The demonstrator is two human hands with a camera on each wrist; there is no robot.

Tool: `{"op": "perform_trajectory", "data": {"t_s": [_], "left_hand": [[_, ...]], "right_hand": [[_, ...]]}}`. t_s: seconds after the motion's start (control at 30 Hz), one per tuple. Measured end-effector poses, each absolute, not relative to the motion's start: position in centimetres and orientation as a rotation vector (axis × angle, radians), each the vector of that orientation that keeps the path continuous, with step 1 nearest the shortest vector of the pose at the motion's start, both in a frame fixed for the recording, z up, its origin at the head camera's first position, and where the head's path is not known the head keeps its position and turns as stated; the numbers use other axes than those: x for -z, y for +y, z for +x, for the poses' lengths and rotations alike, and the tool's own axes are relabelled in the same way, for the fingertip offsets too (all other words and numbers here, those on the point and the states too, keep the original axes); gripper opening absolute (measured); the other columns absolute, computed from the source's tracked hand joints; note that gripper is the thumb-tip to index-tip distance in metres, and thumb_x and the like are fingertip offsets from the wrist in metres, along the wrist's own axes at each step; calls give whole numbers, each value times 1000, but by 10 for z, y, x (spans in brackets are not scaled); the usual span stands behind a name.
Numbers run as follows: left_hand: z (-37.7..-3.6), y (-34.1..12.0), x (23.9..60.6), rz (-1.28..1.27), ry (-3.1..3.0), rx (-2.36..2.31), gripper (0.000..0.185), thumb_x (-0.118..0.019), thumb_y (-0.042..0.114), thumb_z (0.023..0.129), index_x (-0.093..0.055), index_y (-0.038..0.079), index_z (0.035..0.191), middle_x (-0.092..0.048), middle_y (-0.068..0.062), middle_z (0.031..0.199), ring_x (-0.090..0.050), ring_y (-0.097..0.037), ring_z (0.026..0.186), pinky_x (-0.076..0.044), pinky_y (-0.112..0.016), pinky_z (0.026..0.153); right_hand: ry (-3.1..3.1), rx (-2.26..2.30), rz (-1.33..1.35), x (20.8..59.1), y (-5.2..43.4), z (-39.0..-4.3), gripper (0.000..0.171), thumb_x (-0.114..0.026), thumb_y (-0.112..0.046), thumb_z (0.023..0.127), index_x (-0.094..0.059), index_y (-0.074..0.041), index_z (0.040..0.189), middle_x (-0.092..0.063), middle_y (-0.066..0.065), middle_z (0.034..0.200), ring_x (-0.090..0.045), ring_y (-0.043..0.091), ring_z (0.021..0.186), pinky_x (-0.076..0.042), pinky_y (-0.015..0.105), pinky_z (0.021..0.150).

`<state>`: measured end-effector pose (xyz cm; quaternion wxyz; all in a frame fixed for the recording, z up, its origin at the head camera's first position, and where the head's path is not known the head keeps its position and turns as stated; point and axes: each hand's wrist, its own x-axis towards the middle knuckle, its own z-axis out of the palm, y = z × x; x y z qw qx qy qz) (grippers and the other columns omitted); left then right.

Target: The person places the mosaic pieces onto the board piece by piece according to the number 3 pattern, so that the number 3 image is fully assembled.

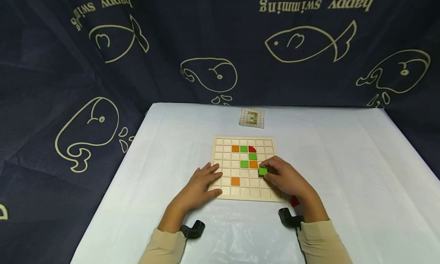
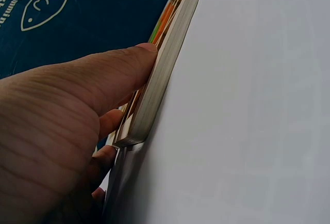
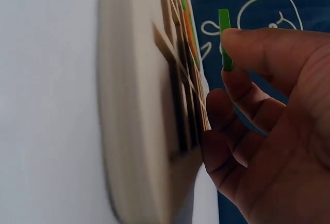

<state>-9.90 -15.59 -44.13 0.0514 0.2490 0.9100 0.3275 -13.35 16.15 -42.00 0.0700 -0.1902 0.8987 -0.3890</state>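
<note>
- Green tile point(image 1: 262, 171): pinched in right hand point(image 1: 287, 178) fingertips, just above wooden grid board point(image 1: 220, 142).
- Left hand point(image 1: 199, 185): fingers straight, pressing board's near-left corner, holding nothing.

The little card point(image 1: 252, 117) at the far end of the tabletop point(image 1: 343, 161) is too small to read. A red piece point(image 1: 294, 201) peeks out from behind the right hand point(image 1: 287, 178), mostly hidden. That hand covers part of the green tile point(image 1: 262, 171). Up close, the wooden board point(image 3: 139, 131) looks blurry. Both sleeves point(image 1: 165, 248) run off the bottom edge.
</note>
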Motion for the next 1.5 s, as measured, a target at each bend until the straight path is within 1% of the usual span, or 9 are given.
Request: {"op": "perform_trajectory", "data": {"t_s": [0.2,0.33,0.57,1.0,1.2,1.4,1.5], "left_hand": [[-99,-156,441,757,2767,-998,55,-72,26,92,-56,5,141,-38,-10,156,-20,-34,148,-12,-60,116],[-99,-155,442,756,2769,-995,55,-72,26,92,-56,6,141,-38,-10,156,-21,-34,148,-12,-60,117],[-98,-156,441,763,2773,-989,55,-72,25,91,-57,5,140,-38,-11,156,-22,-35,148,-13,-60,116],[-99,-157,441,756,2773,-986,55,-72,26,92,-57,6,140,-38,-10,156,-21,-34,148,-12,-60,117],[-98,-157,440,751,2766,-993,55,-73,26,91,-57,5,140,-38,-11,156,-21,-34,148,-12,-60,117],[-99,-156,440,745,2766,-1002,56,-73,26,91,-57,6,140,-38,-10,156,-20,-34,148,-12,-60,117],[-99,-156,440,747,2767,-1003,55,-73,26,92,-57,6,141,-38,-10,156,-20,-33,148,-11,-60,117]], "right_hand": [[2711,1139,-593,422,151,-136,25,-66,-3,91,-68,-10,114,-61,2,112,-52,22,98,-43,45,91],[2704,1145,-609,422,145,-135,23,-66,-2,90,-69,-9,111,-61,3,110,-52,22,95,-43,44,88],[2727,1117,-592,425,139,-134,23,-65,-1,89,-69,-9,110,-62,4,114,-55,23,102,-44,47,94],[2754,1068,-588,428,134,-135,24,-66,-1,87,-70,-9,110,-61,5,112,-56,25,107,-43,48,98],[2763,1065,-572,429,133,-135,25,-67,-2,86,-70,-9,110,-61,5,111,-56,26,107,-43,48,97],[2753,1072,-562,428,134,-135,24,-68,-3,87,-69,-9,110,-61,6,114,-56,28,114,-42,50,101],[2747,1072,-568,425,136,-134,24,-68,-3,88,-68,-8,111,-61,7,115,-56,27,109,-43,49,99]]}}
